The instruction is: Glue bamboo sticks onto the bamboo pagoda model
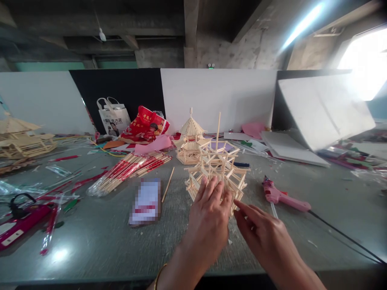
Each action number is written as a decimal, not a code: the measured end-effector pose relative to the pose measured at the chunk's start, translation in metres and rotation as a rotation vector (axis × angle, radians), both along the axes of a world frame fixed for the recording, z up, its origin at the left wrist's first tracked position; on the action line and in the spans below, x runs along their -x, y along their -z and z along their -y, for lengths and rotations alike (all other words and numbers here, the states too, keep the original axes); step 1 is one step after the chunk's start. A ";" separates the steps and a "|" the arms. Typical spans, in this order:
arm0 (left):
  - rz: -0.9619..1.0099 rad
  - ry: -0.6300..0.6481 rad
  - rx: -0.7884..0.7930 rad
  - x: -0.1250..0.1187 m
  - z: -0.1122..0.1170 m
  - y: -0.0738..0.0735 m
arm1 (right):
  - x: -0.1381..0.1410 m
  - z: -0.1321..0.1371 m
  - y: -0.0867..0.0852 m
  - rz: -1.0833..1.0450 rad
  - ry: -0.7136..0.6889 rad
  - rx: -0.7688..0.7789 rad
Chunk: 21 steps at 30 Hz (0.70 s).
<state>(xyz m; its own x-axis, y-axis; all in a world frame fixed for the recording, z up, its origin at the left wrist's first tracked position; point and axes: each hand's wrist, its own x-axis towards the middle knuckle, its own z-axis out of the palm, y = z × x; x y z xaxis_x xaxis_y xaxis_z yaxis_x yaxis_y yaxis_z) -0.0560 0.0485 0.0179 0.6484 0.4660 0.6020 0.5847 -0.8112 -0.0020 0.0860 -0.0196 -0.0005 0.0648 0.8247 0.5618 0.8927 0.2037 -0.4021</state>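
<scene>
A pagoda-like model of thin wooden sticks (217,165) stands on the table in front of me, with one tall stick rising from its top. Across its near side lies my left hand (208,209), fingers stretched over the sticks and partly hiding them. My right hand (266,229) is at the model's lower right edge. Its thumb and index finger come close together there, the other fingers curled; anything between the tips is too small to make out. Just behind stands a second stick pagoda (191,139) with a pointed roof.
A pink glue gun (286,198) with a black cord lies at right. On the left are a phone (146,201), a loose stick (168,184), bagged sticks (130,171) and a magenta power strip (24,225). White boards (296,149) lie at back right.
</scene>
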 end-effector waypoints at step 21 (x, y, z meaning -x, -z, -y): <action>0.105 0.011 -0.064 0.008 0.002 -0.014 | -0.004 0.000 -0.004 -0.002 -0.001 -0.053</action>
<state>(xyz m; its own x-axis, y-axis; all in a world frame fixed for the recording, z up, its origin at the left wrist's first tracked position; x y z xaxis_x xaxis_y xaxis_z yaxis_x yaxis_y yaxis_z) -0.0644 0.0465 0.0319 0.5851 0.4174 0.6953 0.5755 -0.8178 0.0065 0.0896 -0.0194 0.0036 0.0649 0.7937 0.6048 0.8918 0.2259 -0.3921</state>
